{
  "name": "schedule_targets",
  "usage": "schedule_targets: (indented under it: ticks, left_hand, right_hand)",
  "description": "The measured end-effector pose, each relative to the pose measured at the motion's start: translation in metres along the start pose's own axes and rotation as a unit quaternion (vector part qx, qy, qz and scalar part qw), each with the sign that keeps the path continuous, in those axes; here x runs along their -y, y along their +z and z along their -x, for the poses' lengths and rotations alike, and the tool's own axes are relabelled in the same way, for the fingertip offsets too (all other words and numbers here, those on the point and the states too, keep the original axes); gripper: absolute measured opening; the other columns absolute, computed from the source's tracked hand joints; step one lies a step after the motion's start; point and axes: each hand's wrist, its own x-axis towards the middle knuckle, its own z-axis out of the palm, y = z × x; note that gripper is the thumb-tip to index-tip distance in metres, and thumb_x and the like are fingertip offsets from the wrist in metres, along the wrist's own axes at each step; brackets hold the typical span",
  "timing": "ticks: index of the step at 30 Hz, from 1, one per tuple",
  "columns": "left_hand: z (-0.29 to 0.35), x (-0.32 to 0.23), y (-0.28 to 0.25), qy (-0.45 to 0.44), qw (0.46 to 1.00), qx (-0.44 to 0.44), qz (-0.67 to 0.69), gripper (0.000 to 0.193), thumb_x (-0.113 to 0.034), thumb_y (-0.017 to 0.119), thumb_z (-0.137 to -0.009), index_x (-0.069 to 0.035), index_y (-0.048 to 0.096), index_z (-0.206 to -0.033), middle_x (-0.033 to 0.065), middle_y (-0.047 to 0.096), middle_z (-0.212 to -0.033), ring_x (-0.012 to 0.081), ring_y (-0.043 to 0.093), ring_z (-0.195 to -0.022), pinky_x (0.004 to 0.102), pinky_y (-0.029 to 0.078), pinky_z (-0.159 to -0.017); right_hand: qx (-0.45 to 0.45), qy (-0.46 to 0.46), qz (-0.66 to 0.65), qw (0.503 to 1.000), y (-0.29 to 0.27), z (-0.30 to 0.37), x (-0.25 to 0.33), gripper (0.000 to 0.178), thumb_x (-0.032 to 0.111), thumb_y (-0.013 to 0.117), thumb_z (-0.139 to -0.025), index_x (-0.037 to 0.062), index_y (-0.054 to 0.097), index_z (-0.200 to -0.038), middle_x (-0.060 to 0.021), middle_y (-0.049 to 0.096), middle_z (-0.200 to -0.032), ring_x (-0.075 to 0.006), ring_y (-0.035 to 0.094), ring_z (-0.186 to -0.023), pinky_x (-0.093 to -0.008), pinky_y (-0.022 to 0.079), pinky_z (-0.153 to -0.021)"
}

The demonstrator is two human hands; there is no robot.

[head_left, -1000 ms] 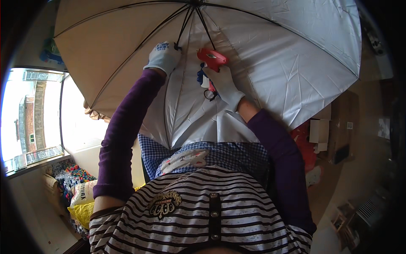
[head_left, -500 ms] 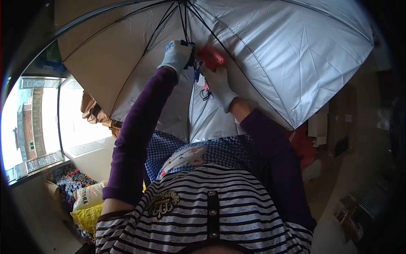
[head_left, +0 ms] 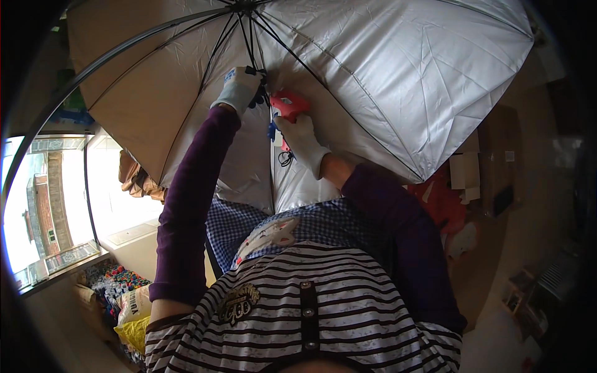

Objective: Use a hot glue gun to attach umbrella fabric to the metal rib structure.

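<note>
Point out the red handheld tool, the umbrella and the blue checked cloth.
Red handheld tool (head_left: 293, 107): head view, upper casing.
Umbrella (head_left: 373, 73): head view, silvery canopy panel.
Blue checked cloth (head_left: 331, 225): head view, right-hand part.

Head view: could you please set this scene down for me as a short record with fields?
Left hand: gloved, at the umbrella's black ribs; fingers partly hidden, exact hold unclear
Right hand: gloved, holding a red hand tool near the left hand
Umbrella: spread open, silvery inside facing the wearer
Clothing: purple sleeves, striped top, blue checked cloth below the umbrella
Left side: bright window, yellow bag lower down
</note>
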Motion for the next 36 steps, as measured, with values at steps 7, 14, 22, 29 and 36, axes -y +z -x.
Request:
schedule_targets:
  ticks: [7,14,22,29,36]
  left_hand:
    - [0.006,-0.018,0.003,-0.024,1.0,-0.012,0.014,0.027,-0.023,0.053,-0.094,-0.001,0.067,-0.089,0.0084,0.066,-0.065,0.0168,0.061,-0.046,0.0276,0.043,-0.037]
    - [0.006,-0.012,-0.007,-0.01,1.0,0.023,0.013,0.023,-0.02,0.054,-0.094,-0.001,0.067,-0.093,0.0079,0.067,-0.066,0.0158,0.062,-0.046,0.026,0.042,-0.037]
    - [-0.001,-0.012,-0.008,0.008,0.999,0.05,0.008,0.023,-0.019,0.055,-0.092,-0.001,0.068,-0.088,0.0087,0.066,-0.063,0.0172,0.062,-0.046,0.0283,0.045,-0.038]
    - [0.006,-0.024,-0.011,0.057,0.996,0.002,-0.068,0.021,-0.016,0.052,-0.093,0.0,0.066,-0.091,0.0083,0.066,-0.064,0.0157,0.06,-0.045,0.0271,0.043,-0.037]
    - [-0.011,-0.041,-0.137,0.044,0.977,-0.018,-0.207,0.024,-0.021,0.052,-0.094,-0.002,0.066,-0.097,0.0114,0.065,-0.068,0.0177,0.061,-0.048,0.0303,0.046,-0.039]
  right_hand:
    - [0.041,-0.021,-0.017,0.999,-0.012,-0.008,-0.011,0.021,0.022,0.065,-0.079,0.0016,0.061,-0.083,-0.0011,0.058,-0.067,-0.0111,0.055,-0.055,-0.031,0.044,-0.05]
    - [0.106,0.11,-0.201,0.968,-0.016,-0.001,0.008,0.038,0.023,0.074,-0.08,0.0035,0.058,-0.108,-0.005,0.065,-0.094,-0.0165,0.066,-0.076,-0.0292,0.053,-0.064]
    - [0.161,0.11,-0.241,0.951,-0.026,-0.027,-0.006,0.026,0.02,0.066,-0.089,0.0035,0.059,-0.107,-0.0049,0.066,-0.092,-0.0154,0.063,-0.07,-0.0273,0.051,-0.058]
    - [0.252,0.208,-0.248,0.912,-0.043,-0.036,0.013,0.022,0.019,0.064,-0.089,0.003,0.06,-0.104,-0.0046,0.064,-0.087,-0.015,0.063,-0.069,-0.0286,0.053,-0.059]
    - [0.157,0.021,-0.175,0.972,-0.023,0.002,0.082,0.024,0.012,0.063,-0.088,0.0006,0.057,-0.109,-0.0057,0.065,-0.089,-0.0155,0.066,-0.077,-0.03,0.055,-0.064]
